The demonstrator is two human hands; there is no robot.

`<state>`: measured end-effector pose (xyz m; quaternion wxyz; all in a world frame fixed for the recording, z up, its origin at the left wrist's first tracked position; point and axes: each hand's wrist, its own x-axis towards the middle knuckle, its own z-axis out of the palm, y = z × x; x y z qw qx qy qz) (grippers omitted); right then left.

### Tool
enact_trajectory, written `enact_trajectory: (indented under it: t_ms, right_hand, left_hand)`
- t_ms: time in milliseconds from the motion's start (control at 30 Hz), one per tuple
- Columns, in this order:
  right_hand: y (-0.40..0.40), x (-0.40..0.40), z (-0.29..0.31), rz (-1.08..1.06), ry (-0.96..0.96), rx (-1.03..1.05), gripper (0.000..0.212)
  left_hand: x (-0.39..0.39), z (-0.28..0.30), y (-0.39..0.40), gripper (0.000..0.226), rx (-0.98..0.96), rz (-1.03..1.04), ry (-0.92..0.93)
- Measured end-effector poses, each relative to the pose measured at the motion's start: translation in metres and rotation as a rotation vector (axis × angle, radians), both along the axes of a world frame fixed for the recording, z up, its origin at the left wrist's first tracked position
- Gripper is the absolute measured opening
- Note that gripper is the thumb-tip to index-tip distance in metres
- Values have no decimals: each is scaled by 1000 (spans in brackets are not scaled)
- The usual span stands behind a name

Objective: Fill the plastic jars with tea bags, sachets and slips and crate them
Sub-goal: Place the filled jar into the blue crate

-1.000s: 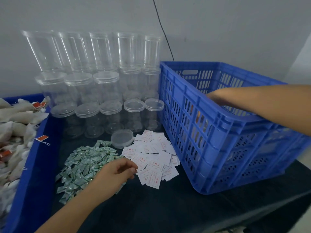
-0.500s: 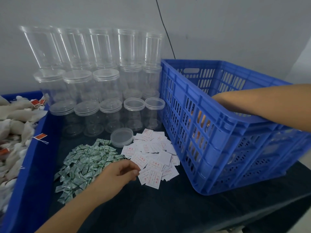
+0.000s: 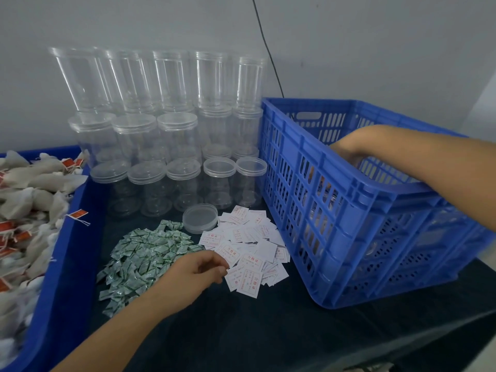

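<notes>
My left hand (image 3: 198, 269) hovers low over the table where the green sachet pile (image 3: 145, 253) meets the white paper slips (image 3: 249, 248). Its fingers are loosely curled, and I see nothing between them. My right hand (image 3: 351, 146) reaches over the rim into the blue crate (image 3: 349, 237); its fingertips are hidden behind the crate wall. A filled jar (image 3: 322, 189) shows dimly through the slots below that hand. Empty clear jars (image 3: 182, 162) stand stacked against the wall. A loose lid (image 3: 200, 217) lies beside the slips.
A blue tray (image 3: 67, 264) on the left holds several tea bags (image 3: 29, 200) with red tags. The dark table (image 3: 268, 331) drops off at the front right. A black cable (image 3: 268, 49) runs down the grey wall behind the crate.
My right hand has risen inside the crate and moved back toward the near rim. My left hand has stayed over the sachets and slips, barely shifting.
</notes>
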<state>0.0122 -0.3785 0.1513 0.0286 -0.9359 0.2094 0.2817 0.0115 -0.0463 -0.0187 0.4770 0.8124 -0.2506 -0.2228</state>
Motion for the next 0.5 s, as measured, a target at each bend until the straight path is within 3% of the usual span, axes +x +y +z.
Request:
enact_trajectory:
  t_ms: [100, 200, 300, 500]
  right_hand:
    - [13, -1, 38, 90, -116, -120, 6]
    - [26, -4, 81, 49, -356, -107, 25]
    - [60, -4, 115, 118, -655, -58, 26]
    - [143, 48, 100, 228, -858, 115, 34]
  left_hand:
    - [0, 3, -1, 9, 10, 3, -11]
    - [3, 6, -1, 10, 16, 15, -33]
    - [7, 11, -3, 12, 2, 32, -53]
    - [14, 14, 0, 13, 78, 105, -236]
